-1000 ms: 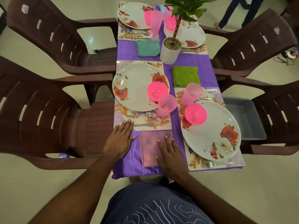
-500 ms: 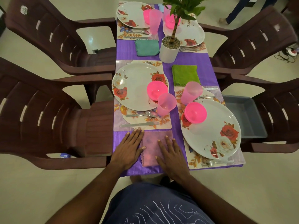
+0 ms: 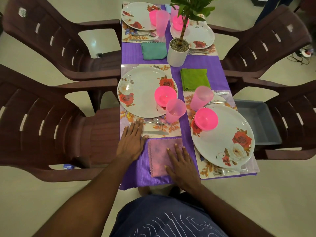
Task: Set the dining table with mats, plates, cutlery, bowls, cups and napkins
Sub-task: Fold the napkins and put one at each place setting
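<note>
A pink napkin lies flat on the purple tablecloth at the near end. My right hand presses flat on its right half. My left hand lies flat just left of the napkin, its fingertips on the near-left floral mat beside the knife and spoon. That mat holds a rose-patterned plate, a pink bowl and a pink cup. The near-right mat carries another plate, bowl, cup and a fork.
A green napkin, a teal napkin and a white potted plant sit mid-table; two more settings lie beyond. Brown plastic chairs flank both sides. A grey tub rests on the right chair. Someone's legs stand far right.
My left hand slid off the napkin's left edge and moved up-left onto the mat by the knife. My right hand stayed on the napkin.
</note>
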Tool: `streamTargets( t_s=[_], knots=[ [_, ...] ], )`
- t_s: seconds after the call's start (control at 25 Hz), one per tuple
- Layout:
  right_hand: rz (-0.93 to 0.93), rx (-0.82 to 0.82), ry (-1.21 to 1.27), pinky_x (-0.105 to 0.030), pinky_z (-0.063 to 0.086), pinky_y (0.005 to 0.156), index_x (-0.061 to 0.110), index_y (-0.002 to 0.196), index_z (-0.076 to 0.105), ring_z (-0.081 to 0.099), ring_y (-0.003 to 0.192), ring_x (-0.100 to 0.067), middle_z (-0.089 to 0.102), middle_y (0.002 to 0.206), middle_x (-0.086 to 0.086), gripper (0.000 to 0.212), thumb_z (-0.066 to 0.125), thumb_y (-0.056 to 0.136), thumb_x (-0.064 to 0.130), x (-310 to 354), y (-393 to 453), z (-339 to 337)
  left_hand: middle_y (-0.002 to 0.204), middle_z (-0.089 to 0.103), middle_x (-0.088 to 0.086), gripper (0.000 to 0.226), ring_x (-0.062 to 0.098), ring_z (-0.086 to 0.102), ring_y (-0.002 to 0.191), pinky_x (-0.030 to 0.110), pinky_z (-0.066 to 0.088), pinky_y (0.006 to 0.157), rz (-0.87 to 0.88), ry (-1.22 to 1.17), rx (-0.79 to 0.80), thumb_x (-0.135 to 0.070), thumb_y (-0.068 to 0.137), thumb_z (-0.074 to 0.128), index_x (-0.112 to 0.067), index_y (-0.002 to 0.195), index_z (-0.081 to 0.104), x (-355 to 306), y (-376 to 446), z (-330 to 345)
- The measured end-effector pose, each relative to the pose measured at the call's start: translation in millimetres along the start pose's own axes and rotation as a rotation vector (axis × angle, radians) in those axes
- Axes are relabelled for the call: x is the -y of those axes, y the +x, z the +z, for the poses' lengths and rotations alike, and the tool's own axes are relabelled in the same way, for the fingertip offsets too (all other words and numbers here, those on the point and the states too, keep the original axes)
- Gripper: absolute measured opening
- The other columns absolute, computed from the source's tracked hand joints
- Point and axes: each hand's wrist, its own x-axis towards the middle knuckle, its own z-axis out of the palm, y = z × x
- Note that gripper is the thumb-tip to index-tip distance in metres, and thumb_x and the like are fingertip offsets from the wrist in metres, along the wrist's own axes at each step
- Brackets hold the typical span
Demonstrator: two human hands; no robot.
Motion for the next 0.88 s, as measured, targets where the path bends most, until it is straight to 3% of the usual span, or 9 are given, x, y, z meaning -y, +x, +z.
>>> streamTargets(
  t_s=[0.44, 0.72, 0.88],
  knots=[
    [-0.004, -0.008, 0.004, -0.051, 0.003, 0.126, 0.035, 0.160, -0.013, -0.017, 0.154, -0.033, -0.023, 0.167, -0.002, 0.073, 0.013, 0.099, 0.067, 0, -2, -2, 0.169, -0.004, -0.002, 0.079, 0.016, -0.006, 0.156, 0.039, -0.004, 0.127, -0.053, -0.027, -0.025, -0.063, 0.098, -0.006, -0.018, 0.163, 0.000, 3, 1, 5],
    [-0.005, -0.006, 0.000, -0.052, 0.005, 0.126, 0.036, 0.159, -0.016, -0.017, 0.154, -0.033, -0.025, 0.167, -0.002, 0.073, 0.018, 0.101, 0.066, 0, -1, 1, 0.170, -0.004, -0.004, 0.069, 0.010, -0.006, 0.156, 0.039, 0.009, 0.128, 0.074, -0.002, 0.035, -0.061, 0.106, 0.007, -0.023, 0.163, -0.005, 8, -20, 19],
    [-0.001, 0.005, -0.017, -0.052, 0.005, 0.126, 0.035, 0.158, -0.018, -0.017, 0.154, -0.033, -0.026, 0.166, -0.002, 0.073, 0.016, 0.101, 0.066, 0, -1, 0, 0.170, -0.005, -0.003, 0.070, 0.012, -0.007, 0.156, 0.038, 0.003, 0.128, 0.065, 0.017, 0.021, -0.060, 0.106, 0.007, -0.021, 0.163, -0.004, 4, -24, 19]
  ],
)
